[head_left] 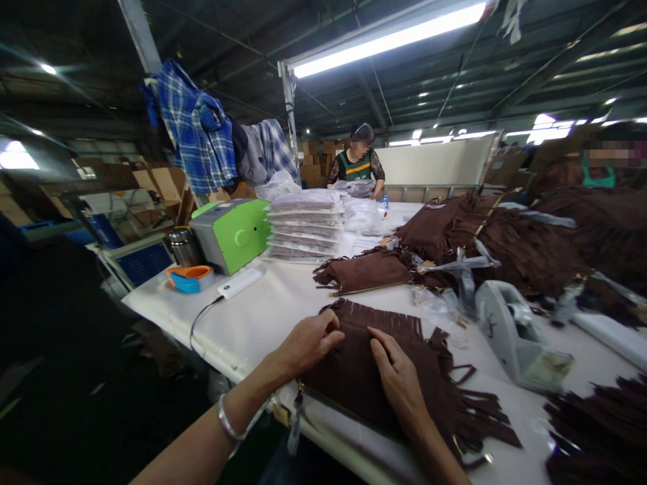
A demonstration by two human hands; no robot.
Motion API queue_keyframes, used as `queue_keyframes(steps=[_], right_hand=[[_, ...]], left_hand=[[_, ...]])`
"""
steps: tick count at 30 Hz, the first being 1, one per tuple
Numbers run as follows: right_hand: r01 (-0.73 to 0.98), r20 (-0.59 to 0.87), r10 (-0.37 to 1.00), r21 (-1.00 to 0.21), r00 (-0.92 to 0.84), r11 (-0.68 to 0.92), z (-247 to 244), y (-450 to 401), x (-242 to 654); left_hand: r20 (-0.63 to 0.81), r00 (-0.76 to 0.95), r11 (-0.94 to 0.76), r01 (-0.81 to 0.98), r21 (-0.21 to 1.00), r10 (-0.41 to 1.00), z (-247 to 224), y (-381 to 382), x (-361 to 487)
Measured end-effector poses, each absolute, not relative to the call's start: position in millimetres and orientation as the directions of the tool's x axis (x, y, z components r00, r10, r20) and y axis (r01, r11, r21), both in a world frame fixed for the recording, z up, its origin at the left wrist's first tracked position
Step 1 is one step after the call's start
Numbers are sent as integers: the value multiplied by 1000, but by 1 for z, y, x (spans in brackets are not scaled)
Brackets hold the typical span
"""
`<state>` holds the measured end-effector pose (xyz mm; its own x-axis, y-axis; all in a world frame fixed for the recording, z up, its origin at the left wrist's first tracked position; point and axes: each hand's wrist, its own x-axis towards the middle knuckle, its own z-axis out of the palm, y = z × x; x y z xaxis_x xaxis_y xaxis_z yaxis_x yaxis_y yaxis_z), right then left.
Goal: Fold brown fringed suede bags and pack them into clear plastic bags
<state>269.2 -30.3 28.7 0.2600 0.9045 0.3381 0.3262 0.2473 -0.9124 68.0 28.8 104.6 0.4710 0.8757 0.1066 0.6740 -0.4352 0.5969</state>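
A dark brown fringed bag (354,377) lies flat at the table's front edge, its fringe spread to the far side and to the right. Near its upper left part, my left hand (316,340) has its fingers curled in a pinch against the brown material. My right hand (397,374) rests on the middle of the bag, fingers stretched out and thumb a little apart. From the bag's near edge, a zipper pull in clear wrap (296,421) hangs over the table side. Just beyond lies another brown fringed bag (371,271).
A grey tape dispenser (515,333) stands right of the bag, before a heap of brown fringed bags (505,236). Further back are stacked bagged packages (306,225), a green-and-grey machine (232,232), a white power bank (240,283) and orange-handled scissors (189,276). A person (356,165) works across the table.
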Motion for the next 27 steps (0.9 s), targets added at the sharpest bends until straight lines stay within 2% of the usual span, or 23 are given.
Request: queue_keyframes(steps=[2, 4, 6, 8, 12, 15, 17, 23, 25, 27], right_hand=[[342, 346, 902, -906, 259, 249, 29, -31, 269], [357, 350, 903, -900, 251, 249, 30, -32, 270], [370, 352, 905, -895, 239, 250, 30, -32, 270], [389, 358, 908, -885, 219, 256, 29, -31, 269], [443, 384, 904, -855, 188, 271, 25, -29, 267], [473, 414, 893, -831, 173, 294, 21, -26, 266], [484, 440, 881, -817, 171, 314, 19, -24, 266], [478, 431, 887, -822, 167, 309, 23, -28, 266], [475, 427, 890, -824, 161, 310, 24, -29, 267], [473, 419, 894, -827, 160, 303, 25, -29, 267]], left_hand=[[146, 527, -461, 537, 706, 837, 114, 24, 63], [165, 493, -444, 527, 724, 854, 116, 21, 48], [162, 475, -463, 629, 625, 865, 109, 16, 30], [135, 534, -529, 709, 466, 835, 96, 7, 17], [45, 604, -601, 778, 182, 796, 66, -7, 24], [-45, 568, -565, 822, 66, 822, 57, -2, 42], [-46, 576, -576, 817, 20, 816, 59, 3, 51], [70, 725, -729, 679, 90, 685, 73, -15, 44], [107, 784, -788, 592, 169, 611, 76, -25, 35], [209, 769, -788, 538, 297, 604, 77, -27, 23]])
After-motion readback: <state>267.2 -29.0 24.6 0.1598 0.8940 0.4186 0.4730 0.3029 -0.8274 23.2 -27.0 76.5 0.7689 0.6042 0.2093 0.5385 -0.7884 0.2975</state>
